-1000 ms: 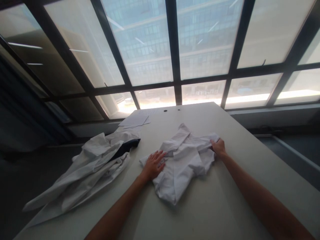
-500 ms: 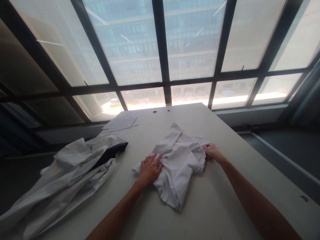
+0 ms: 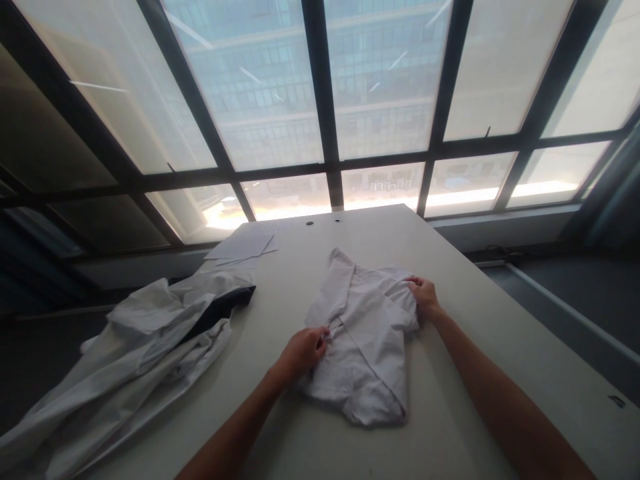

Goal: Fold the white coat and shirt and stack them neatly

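Note:
A white cloth garment (image 3: 367, 327), partly folded and wrinkled, lies on the white table (image 3: 450, 373) between my hands. My left hand (image 3: 306, 348) is closed on its left edge, with thumb and fingers pinching the fabric. At the upper right edge my right hand (image 3: 424, 293) has its fingers closed on the cloth. One corner of the garment points toward the window, and its lower edge lies rumpled nearest me. Whatever is under the folds is hidden.
More pale garments (image 3: 145, 347) with a dark piece (image 3: 220, 310) lie heaped along the table's left side. Paper sheets (image 3: 243, 244) rest behind them. Large framed windows rise beyond the table. A small dark object (image 3: 617, 401) sits near the right edge.
My left hand went from lying spread on the cloth to pinching its edge. The garment's lower part has shifted right and its left corner is drawn in. My right hand moved slightly up.

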### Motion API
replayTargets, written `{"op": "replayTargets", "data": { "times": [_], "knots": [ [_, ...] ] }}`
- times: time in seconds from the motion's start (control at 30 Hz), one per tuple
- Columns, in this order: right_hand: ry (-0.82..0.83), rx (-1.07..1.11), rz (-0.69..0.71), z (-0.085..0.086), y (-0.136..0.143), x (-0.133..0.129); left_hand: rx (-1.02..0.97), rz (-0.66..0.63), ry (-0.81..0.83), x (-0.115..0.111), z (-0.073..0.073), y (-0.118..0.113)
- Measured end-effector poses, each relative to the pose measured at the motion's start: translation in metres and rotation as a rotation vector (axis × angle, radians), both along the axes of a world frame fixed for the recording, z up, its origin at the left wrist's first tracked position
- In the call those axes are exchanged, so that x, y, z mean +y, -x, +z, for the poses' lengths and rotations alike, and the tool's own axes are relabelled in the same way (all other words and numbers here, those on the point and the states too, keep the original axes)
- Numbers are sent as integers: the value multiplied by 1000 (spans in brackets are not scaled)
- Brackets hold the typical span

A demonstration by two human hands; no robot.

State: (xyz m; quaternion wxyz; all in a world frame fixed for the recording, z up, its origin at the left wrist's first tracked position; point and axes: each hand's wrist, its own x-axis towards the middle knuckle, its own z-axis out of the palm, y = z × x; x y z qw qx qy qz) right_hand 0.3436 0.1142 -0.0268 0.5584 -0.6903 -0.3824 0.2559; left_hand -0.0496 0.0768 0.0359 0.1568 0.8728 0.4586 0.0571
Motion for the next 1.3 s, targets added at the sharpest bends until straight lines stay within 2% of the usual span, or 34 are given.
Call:
{"op": "replayTargets", "data": {
  "times": [0.1, 0.23, 0.3, 0.37, 0.43, 0.53, 0.7, 0.83, 1.0, 1.2, 1.3],
  "knots": [
    [-35, -108, -36, -3, -3, 2, -53, -65, 138, -9, 11, -2],
    [-32, -209, -59, -5, 1, -2, -125, -203, 451, -7, 28, -5],
    [-19, -279, -82, -5, 5, -5, -227, -167, 396, 7, 33, -10],
    [-13, -380, -118, -6, 7, -7, -343, -44, 159, 28, 31, -21],
    [-28, -472, -134, -7, 9, -9, -395, 33, -64, 50, 24, -35],
    [-59, -544, -91, -10, 9, -11, -307, -17, -229, 73, 4, -58],
    [-25, -623, -50, -12, 11, -14, -45, -84, -257, 82, -33, -77],
    [52, -629, -9, -8, 15, -13, -7, -73, -261, 81, -45, -75],
    [66, -446, 120, 2, 13, -6, 29, -67, -257, 76, -46, -74],
    [71, 215, 337, 17, 11, -9, 79, -68, -258, 59, -47, -69],
    [77, 416, 408, 21, 13, -11, 78, -93, -255, 46, -45, -63]
  ]
}}
